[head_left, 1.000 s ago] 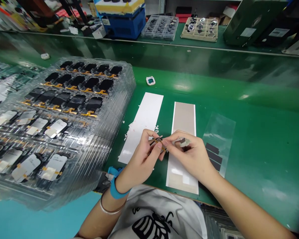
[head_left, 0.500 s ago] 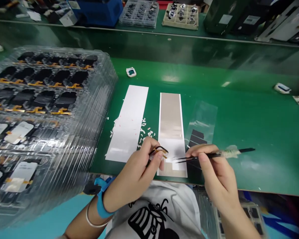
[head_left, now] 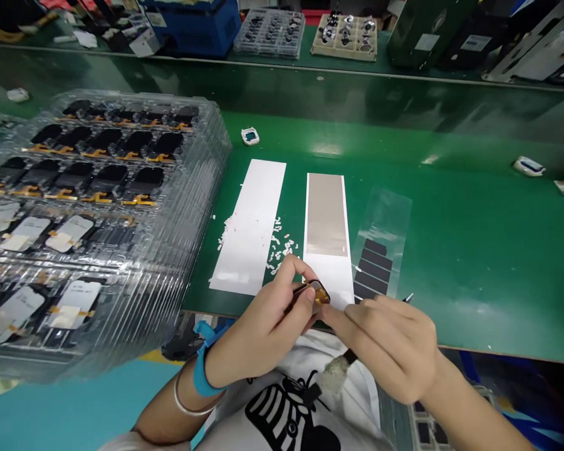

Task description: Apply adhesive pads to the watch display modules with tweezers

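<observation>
My left hand (head_left: 267, 326) pinches a small black part with an orange flex cable (head_left: 317, 293) at the near edge of the green bench (head_left: 474, 238). My right hand (head_left: 385, 344) holds black tweezers (head_left: 343, 363) with a taped handle, and its fingertips press against the part. Just beyond the hands lie a white strip (head_left: 251, 225), a grey-and-white strip (head_left: 326, 232) and a clear film carrying black rectangular pads (head_left: 376, 263). Small white scraps (head_left: 277, 247) are scattered between the two strips.
A tall stack of clear trays (head_left: 98, 207) holding black and white parts with orange cables fills the left. Small white-framed parts (head_left: 250, 136) (head_left: 529, 166) lie farther out on the bench. Boxes, a blue crate (head_left: 197, 25) and part trays (head_left: 348, 34) line the back shelf.
My right hand has come back from the right to the part in my left hand, and the tweezers have swung so that the taped handle points toward me. The view shifted slightly.
</observation>
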Motion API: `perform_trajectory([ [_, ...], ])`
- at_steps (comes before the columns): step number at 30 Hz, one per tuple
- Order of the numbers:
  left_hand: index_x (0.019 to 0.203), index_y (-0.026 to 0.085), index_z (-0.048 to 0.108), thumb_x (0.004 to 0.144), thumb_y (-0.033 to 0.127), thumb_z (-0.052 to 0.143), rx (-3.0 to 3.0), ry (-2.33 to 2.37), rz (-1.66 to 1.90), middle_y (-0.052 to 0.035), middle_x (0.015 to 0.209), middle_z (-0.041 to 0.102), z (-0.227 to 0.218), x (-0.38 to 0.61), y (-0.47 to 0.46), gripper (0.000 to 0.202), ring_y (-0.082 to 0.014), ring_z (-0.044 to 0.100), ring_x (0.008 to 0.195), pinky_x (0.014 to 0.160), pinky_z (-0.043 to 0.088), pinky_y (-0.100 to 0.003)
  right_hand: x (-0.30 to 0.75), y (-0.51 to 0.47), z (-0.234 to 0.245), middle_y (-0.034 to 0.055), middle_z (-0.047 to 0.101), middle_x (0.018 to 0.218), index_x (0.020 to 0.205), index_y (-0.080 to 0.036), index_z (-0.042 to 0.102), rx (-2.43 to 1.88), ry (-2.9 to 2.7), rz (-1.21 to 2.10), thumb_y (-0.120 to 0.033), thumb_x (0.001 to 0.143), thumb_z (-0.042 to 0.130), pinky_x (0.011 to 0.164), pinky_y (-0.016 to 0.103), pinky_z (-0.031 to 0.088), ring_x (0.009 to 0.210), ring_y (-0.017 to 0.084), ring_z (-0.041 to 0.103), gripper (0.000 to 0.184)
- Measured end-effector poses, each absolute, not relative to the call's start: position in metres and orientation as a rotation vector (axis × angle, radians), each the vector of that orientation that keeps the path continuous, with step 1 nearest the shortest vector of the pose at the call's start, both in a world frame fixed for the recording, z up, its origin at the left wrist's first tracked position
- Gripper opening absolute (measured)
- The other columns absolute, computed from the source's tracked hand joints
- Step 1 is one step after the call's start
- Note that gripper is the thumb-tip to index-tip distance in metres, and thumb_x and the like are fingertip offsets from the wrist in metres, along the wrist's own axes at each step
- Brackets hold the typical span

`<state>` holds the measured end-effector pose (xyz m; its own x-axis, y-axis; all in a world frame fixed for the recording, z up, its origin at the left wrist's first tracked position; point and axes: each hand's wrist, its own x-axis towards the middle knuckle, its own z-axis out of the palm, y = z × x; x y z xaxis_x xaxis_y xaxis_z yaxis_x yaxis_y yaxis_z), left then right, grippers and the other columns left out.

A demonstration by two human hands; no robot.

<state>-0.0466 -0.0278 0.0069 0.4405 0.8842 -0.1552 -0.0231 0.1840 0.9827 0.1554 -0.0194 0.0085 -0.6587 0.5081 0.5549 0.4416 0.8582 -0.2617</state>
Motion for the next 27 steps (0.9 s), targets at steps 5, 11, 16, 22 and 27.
perform_trajectory([
  [5,0.103,0.026,0.037,0.107,0.034,0.035,1.29,0.957,0.789,0.0072,0.064,0.033,0.003,-0.05,-0.028,0.01,-0.0114,0.028,0.053,0.051,0.023,-0.027,0.149,-0.019,0.018,0.0011,0.058,0.081,0.097,-0.025,0.058,-1.098,-1.796,0.796,-0.015,0.094,0.054,0.055,0.026,0.041,0.068,0.014,0.055,0.011],
  [11,0.102,0.026,0.037,0.106,0.031,0.034,1.342,0.901,0.756,0.0074,0.063,0.03,0.005,-0.052,-0.025,0.007,-0.0112,0.026,0.05,0.049,0.02,-0.027,0.148,0.006,0.021,0.0009,0.058,0.077,0.078,-0.02,0.067,-1.195,-1.662,1.415,-0.032,0.091,0.063,0.045,0.025,0.029,0.052,0.008,0.039,0.018],
  [16,0.102,0.025,0.037,0.105,0.03,0.033,1.39,0.912,0.735,0.0071,0.062,0.032,0.007,-0.052,-0.024,0.007,-0.0113,0.028,0.049,0.049,0.02,-0.027,0.143,0.01,0.014,-0.0015,0.052,0.067,0.074,-0.016,0.068,-1.139,-1.655,1.559,-0.028,0.086,0.064,0.047,0.024,0.026,0.049,0.006,0.032,0.017],
  [22,0.102,0.024,0.038,0.105,0.03,0.034,1.445,0.938,0.734,0.0073,0.06,0.032,0.007,-0.053,-0.022,0.008,-0.0117,0.03,0.048,0.048,0.021,-0.026,0.142,0.01,0.012,-0.0076,0.032,0.056,0.075,-0.018,0.069,-1.103,-1.635,1.552,-0.025,0.084,0.067,0.047,0.024,0.022,0.048,0.007,0.028,0.012],
  [27,0.102,0.025,0.038,0.105,0.029,0.033,1.494,0.955,0.725,0.0079,0.058,0.031,0.007,-0.053,-0.019,0.007,-0.0117,0.03,0.046,0.047,0.019,-0.026,0.144,0.012,0.008,-0.007,0.032,0.056,0.076,-0.018,0.071,-1.157,-1.59,1.66,-0.031,0.085,0.067,0.047,0.025,0.02,0.049,0.007,0.025,0.016],
])
